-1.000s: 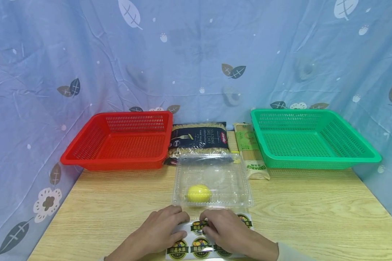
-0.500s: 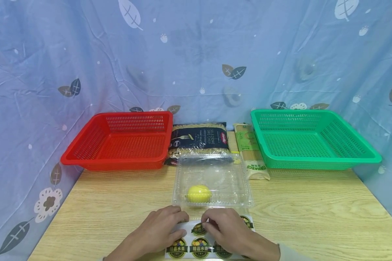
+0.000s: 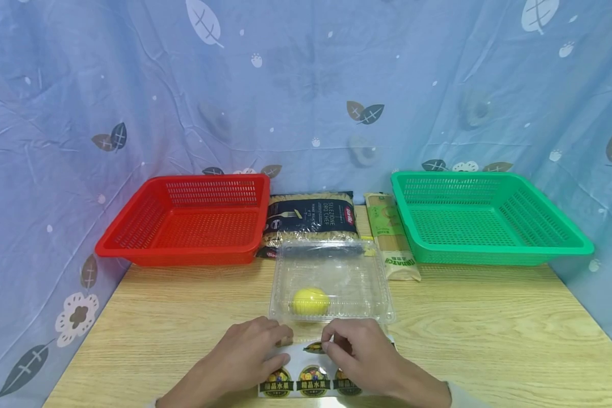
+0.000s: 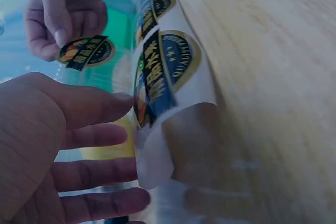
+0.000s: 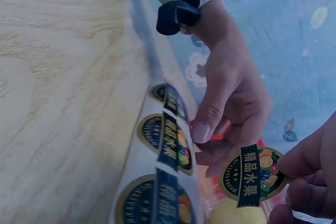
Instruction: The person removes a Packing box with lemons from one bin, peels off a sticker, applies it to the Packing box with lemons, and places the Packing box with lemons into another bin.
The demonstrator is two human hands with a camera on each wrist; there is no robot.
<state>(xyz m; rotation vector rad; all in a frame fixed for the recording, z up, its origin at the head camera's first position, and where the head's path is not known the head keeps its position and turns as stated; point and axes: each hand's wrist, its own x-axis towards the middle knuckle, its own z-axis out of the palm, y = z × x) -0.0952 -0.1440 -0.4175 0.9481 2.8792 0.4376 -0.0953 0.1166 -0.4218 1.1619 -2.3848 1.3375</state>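
Right hand: thumb and forefinger pinched together on the edge of one sticker, held off the sheet. Left hand: fingers spread and fairly straight, thumb touching the sheet. Sheet sits at the near side of the desk. Just beyond: clear plastic box, yellow lemon showing through. Farther back: red basket left, green basket right

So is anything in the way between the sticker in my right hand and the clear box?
Nothing visible. The sticker in your right hand is just short of the clear box, and your left hand is off to the side.
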